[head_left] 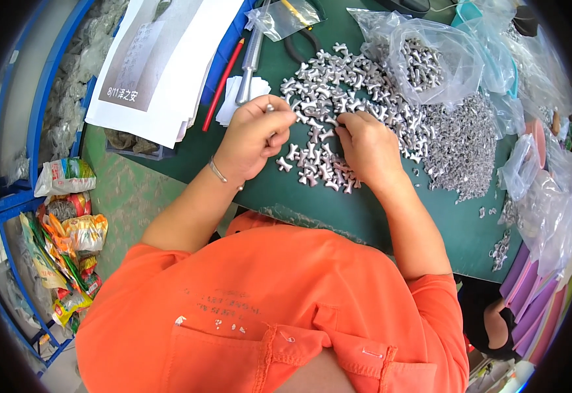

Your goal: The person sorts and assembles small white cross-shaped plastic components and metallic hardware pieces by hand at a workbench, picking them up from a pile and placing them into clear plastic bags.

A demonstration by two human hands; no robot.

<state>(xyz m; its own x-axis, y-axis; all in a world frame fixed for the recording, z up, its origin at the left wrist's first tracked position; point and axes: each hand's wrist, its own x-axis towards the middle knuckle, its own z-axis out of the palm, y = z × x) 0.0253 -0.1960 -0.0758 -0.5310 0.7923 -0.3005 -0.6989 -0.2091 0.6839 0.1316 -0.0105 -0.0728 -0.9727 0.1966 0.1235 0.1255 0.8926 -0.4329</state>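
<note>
My left hand [258,134] is raised just left of the pile, its fingers curled around a small silver bone-shaped piece [270,107]; only one end of it shows. Over the pile's near part, my right hand [372,145] has thumb and fingertips drawn together, touching the pieces. Whatever may lie between those fingertips is hidden. The pile of shiny bone-shaped pieces [318,159] spreads between and beyond both hands on the green tabletop [286,211]. To its right lies a heap of tiny silver clasp-like parts [459,147].
A clear plastic bag [453,56] holds more bone-shaped pieces. Beyond my left hand are a red pencil [223,85], a metal-shafted tool [252,56], white slips [232,98] and printed sheets [161,98]. Blue shelving [45,85] stands left; plastic bags [541,216] crowd the right edge.
</note>
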